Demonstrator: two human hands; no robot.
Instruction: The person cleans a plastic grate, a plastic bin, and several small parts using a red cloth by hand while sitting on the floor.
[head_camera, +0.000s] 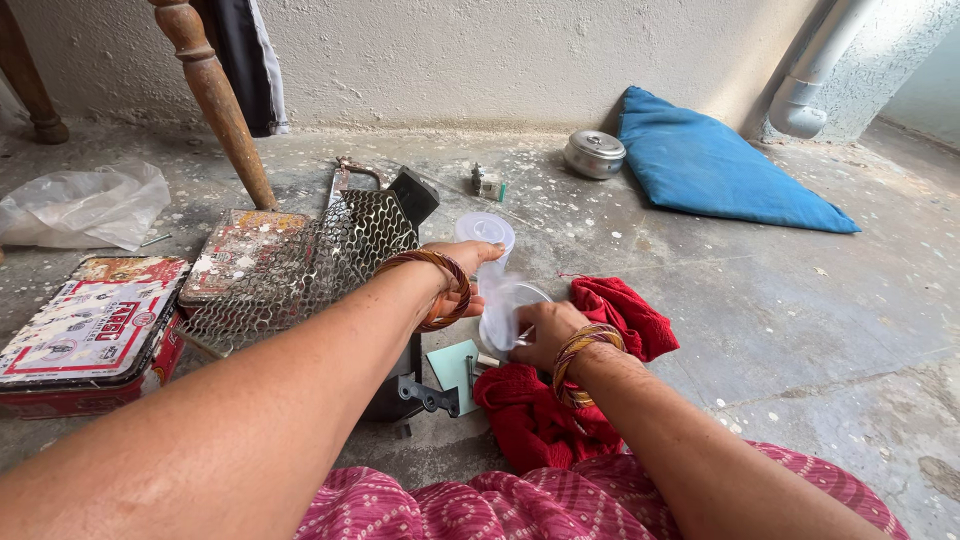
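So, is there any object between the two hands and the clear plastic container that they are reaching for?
Nothing visible does. The left hand already touches the clear plastic container from its side, and the right hand grips the round clear plastic lid just below it. The red cloth lies under the right wrist, not between.
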